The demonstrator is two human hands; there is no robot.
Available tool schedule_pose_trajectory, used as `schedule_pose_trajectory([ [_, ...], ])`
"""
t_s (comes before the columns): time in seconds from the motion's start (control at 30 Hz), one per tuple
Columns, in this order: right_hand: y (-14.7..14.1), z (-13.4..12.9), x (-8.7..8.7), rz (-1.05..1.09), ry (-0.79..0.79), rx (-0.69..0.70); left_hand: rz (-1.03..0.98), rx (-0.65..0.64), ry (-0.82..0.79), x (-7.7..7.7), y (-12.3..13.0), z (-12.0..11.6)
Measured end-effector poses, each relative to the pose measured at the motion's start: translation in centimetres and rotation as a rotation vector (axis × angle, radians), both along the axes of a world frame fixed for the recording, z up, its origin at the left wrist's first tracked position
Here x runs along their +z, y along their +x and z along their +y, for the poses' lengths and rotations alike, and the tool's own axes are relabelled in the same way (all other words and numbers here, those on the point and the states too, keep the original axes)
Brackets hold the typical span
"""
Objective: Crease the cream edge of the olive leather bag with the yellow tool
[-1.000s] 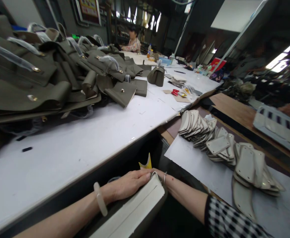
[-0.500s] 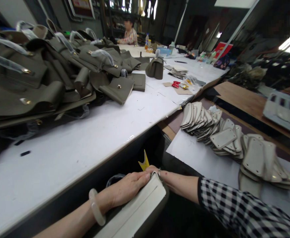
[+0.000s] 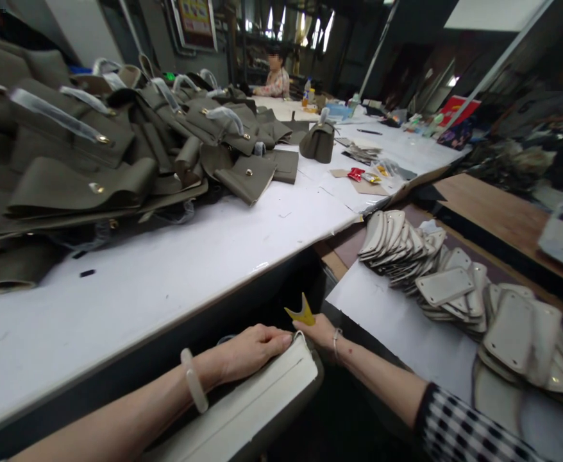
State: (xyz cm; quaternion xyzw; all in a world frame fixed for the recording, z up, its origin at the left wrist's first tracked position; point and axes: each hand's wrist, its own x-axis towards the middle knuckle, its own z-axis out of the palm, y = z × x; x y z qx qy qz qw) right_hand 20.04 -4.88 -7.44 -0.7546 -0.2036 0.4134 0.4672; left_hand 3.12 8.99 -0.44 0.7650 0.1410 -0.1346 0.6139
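Observation:
A bag (image 3: 262, 398) lies tilted at the bottom middle, its long off-white side facing up with a thin dark line along it and a grey-green edge beyond. My left hand (image 3: 247, 351) is closed on its upper left edge, thumb near the far corner. Just past that corner, my right hand (image 3: 317, 332) holds a yellow tool (image 3: 303, 312) whose visible end is cut into a curved notch with two points. Its other end is hidden in my fingers, so I cannot tell its full shape. Some of my right fingers are out of sight behind the bag's corner.
Grey-green bags (image 3: 142, 147) are heaped on the white table (image 3: 204, 256) at left. Pale tag-shaped pieces (image 3: 401, 247) sit in stacks on the right-hand surface. A dark gap runs between the two surfaces. One person (image 3: 274, 77) sits at the far end.
The view has turned a little left. My right hand has drawn away from my left thumb to the right with the yellow tool, which now tilts differently. My left hand keeps its grip.

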Motion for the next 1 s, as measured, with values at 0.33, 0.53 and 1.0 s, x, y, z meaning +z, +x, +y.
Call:
schedule_pose_trajectory([
  [0.33, 5.2, -2.3, 7.9, 0.217, -0.417, 0.812, 0.095, 0.215, -0.037, -1.5, -0.1, -0.4],
  [0.53, 4.2, 1.9, 7.6, -0.880, -0.247, 0.687, 0.113, 0.251, -0.120, -1.2, -0.2, -0.6],
  [1.0, 3.0, 6.3, 9.0, -1.435, 0.116, 1.171, 0.028, 0.204, 0.060, -0.8, -0.1, -0.3],
])
